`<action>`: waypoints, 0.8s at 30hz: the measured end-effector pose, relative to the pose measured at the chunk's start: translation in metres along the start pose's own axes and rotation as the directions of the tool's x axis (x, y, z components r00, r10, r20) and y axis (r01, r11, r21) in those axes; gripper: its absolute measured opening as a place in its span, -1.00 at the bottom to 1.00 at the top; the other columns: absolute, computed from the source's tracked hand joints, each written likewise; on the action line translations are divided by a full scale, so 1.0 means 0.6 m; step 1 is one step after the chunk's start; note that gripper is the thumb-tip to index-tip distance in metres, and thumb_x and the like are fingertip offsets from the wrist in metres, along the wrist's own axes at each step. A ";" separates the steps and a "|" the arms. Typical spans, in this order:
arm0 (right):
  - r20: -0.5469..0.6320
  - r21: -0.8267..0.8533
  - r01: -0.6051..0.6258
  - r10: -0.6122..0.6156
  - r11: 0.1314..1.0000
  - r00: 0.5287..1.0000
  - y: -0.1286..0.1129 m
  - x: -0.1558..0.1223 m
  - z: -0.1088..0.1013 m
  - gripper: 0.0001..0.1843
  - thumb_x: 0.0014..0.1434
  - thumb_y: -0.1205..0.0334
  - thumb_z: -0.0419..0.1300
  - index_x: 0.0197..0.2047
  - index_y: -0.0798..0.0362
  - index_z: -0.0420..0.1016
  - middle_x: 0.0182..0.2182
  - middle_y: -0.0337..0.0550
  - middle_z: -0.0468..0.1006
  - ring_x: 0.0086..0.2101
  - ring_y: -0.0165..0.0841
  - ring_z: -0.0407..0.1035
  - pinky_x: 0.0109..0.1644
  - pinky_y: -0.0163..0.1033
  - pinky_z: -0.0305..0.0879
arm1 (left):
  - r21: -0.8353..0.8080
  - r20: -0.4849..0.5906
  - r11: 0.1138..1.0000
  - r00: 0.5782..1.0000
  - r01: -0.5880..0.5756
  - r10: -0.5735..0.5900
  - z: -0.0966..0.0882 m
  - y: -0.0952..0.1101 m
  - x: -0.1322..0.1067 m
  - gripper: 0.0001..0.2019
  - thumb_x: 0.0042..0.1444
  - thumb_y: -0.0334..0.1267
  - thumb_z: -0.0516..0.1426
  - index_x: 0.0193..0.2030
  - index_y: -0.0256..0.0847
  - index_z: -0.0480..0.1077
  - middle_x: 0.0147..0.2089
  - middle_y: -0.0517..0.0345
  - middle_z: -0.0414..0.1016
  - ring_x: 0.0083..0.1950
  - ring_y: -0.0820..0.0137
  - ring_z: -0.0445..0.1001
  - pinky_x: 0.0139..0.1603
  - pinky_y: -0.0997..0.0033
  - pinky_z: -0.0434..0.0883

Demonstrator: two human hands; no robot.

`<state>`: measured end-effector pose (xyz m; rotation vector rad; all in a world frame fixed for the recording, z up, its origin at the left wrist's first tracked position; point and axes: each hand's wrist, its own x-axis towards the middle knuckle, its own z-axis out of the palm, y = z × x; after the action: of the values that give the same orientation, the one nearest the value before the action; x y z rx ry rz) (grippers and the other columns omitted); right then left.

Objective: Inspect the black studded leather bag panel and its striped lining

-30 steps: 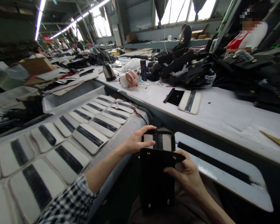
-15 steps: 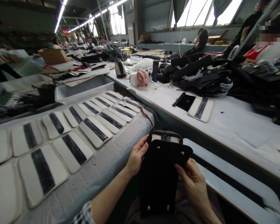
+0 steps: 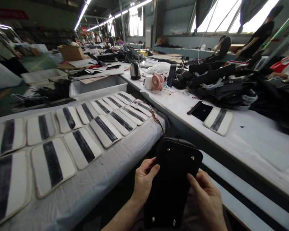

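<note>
In front of my lap I hold a black panel with metal studs, apparently part of a bag. Its long edges are gripped from both sides. My left hand is closed on the left edge, thumb on the near face. On the opposite edge, my right hand pinches with the thumb over the front. Two studs show near the top and two near the bottom. A rounded black edge rises behind the top. Left of my hands, cream panels with a dark stripe lie in rows on a plastic-covered table.
On the white bench at right lie a striped panel with a black flap and a heap of black bags. Farther back stand a pink fan, a kettle and a plastic tub. Several people work beyond.
The black panel's top has swung back over the pale, striped end that showed behind it. My left hand has slid down its edge. The view has turned slightly left.
</note>
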<state>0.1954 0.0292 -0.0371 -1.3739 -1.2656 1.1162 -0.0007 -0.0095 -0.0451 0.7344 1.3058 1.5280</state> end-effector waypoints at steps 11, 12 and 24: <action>0.003 0.122 -0.105 0.105 0.987 0.994 0.000 -0.001 0.006 -0.58 0.02 -0.02 0.38 -0.53 0.07 0.30 -0.11 -0.14 0.54 -0.20 -0.26 0.39 -0.14 -0.24 0.32 | 0.272 -0.022 0.950 0.986 -0.154 0.166 0.008 0.016 -0.006 -0.78 0.20 -0.09 0.18 -0.09 -0.08 0.57 -0.09 0.13 0.49 -0.07 0.31 0.47 0.02 0.36 0.40; -0.002 0.130 -0.115 0.116 0.985 0.993 -0.001 -0.002 0.007 -0.58 0.02 -0.01 0.38 -0.53 0.07 0.30 -0.12 -0.14 0.55 -0.21 -0.27 0.40 -0.15 -0.24 0.33 | 0.296 -0.026 0.940 0.982 -0.171 0.187 0.009 0.017 -0.007 -0.78 0.21 -0.09 0.17 -0.10 -0.08 0.57 -0.10 0.13 0.48 -0.07 0.32 0.47 0.01 0.37 0.40; -0.099 0.212 -0.099 0.122 0.972 0.988 -0.010 0.000 0.021 -0.60 -0.08 0.02 0.45 -0.45 0.05 0.33 -0.36 -0.21 0.49 -0.35 -0.34 0.36 -0.29 -0.27 0.35 | 0.357 -0.053 0.915 0.974 -0.187 0.219 0.024 0.025 -0.008 -0.75 0.26 -0.08 0.12 -0.04 -0.10 0.51 -0.13 0.16 0.49 -0.08 0.35 0.46 0.00 0.41 0.36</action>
<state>0.1822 0.0298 -0.0332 -1.3423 -0.9738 1.1941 0.0094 -0.0078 -0.0267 1.0644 1.6388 1.5224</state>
